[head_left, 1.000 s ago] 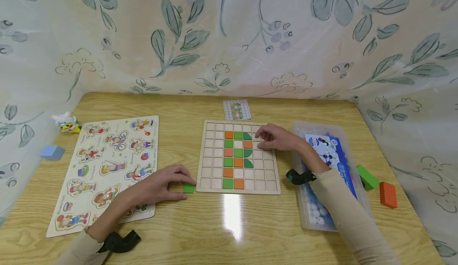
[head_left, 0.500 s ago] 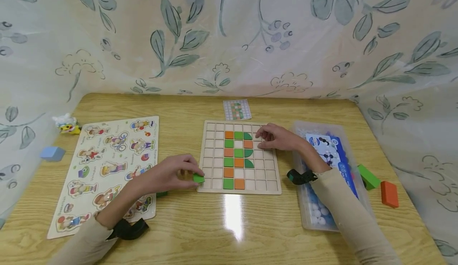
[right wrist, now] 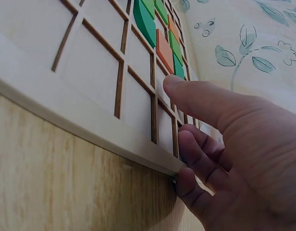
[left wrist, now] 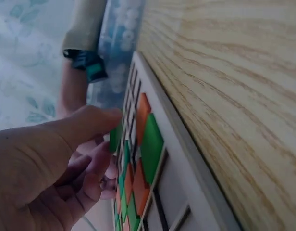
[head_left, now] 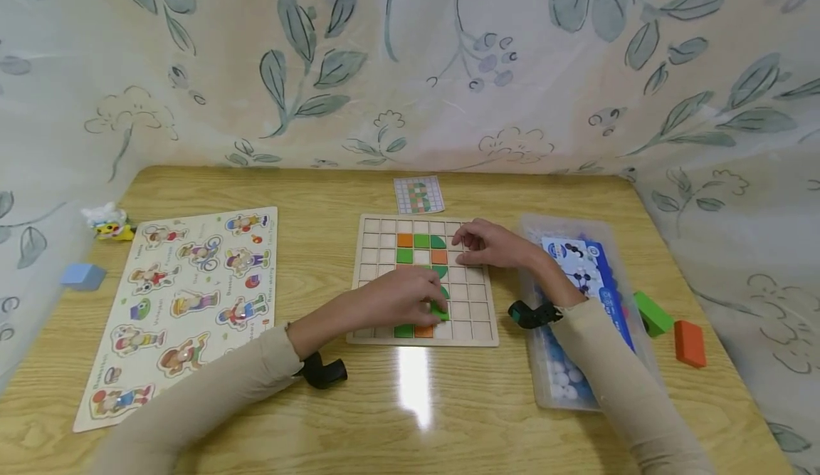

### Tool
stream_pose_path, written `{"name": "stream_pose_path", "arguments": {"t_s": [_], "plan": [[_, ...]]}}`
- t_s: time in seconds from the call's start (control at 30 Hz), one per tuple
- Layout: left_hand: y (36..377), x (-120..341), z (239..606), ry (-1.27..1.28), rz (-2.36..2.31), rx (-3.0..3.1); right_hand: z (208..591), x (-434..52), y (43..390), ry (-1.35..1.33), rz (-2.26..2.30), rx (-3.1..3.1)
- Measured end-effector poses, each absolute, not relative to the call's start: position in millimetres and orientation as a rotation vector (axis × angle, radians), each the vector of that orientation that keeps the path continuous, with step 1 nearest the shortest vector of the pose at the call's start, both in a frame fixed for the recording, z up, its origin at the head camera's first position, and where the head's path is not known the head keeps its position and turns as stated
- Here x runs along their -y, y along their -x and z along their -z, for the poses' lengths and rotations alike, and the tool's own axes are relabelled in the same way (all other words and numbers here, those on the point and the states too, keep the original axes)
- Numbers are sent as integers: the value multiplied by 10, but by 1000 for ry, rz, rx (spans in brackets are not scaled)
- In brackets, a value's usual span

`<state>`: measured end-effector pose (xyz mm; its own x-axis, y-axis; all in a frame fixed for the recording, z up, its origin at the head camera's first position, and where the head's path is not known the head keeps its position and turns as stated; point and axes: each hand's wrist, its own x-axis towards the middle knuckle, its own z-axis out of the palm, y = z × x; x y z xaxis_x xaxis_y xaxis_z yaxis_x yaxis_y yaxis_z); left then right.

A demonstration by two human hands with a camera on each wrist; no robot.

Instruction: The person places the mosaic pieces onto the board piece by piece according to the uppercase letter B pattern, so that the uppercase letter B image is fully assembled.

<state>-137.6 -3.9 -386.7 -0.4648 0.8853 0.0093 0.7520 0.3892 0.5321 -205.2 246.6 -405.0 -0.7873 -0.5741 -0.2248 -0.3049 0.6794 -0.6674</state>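
My left hand is over the lower middle of a wooden grid board, pinching a small green tile between thumb and fingers. In the left wrist view the same green tile stands on edge in the fingertips, close over the grid. Orange tiles, green squares and dark green rounded tiles sit in the board's cells, partly covered by this hand. My right hand rests at the board's upper right with relaxed fingers. The right wrist view has its thumb over the cells and other fingertips by the board's edge.
A small pattern card lies behind the board. To the left are a picture puzzle board, a blue block and a toy figure. A clear plastic box, a green block and a red block stand right.
My left hand picked the green tile off the table left of the board and carried it rightward over the lower middle cells. The right hand has stayed in place.
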Motion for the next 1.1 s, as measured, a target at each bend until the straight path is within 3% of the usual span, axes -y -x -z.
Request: {"name": "stream_pose_path", "arguments": {"t_s": [1.1], "plan": [[1348, -97, 3902, -1449, -484, -2474, 4042, -2455, 2046, 658, 849, -2485]]}}
